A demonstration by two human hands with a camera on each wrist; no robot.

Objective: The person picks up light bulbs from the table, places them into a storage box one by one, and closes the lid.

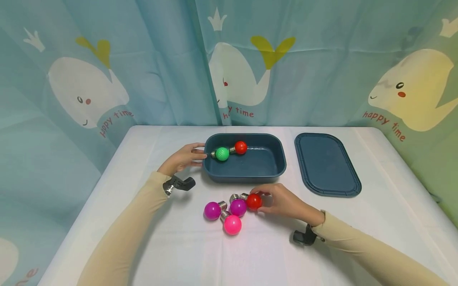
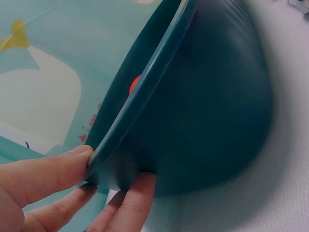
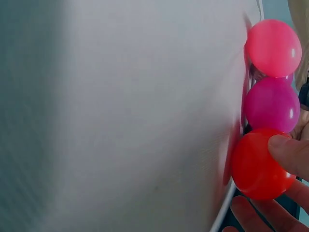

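One green bulb [image 1: 222,154], head view only

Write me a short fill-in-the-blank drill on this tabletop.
The bulb touched by the right hand is coloured ____.
Inside the bin, beside a red bulb, lies a ____ bulb.
The bulbs outside the bin number ____.
In the head view, the flat panel lies to the bin's ____.

red; green; four; right
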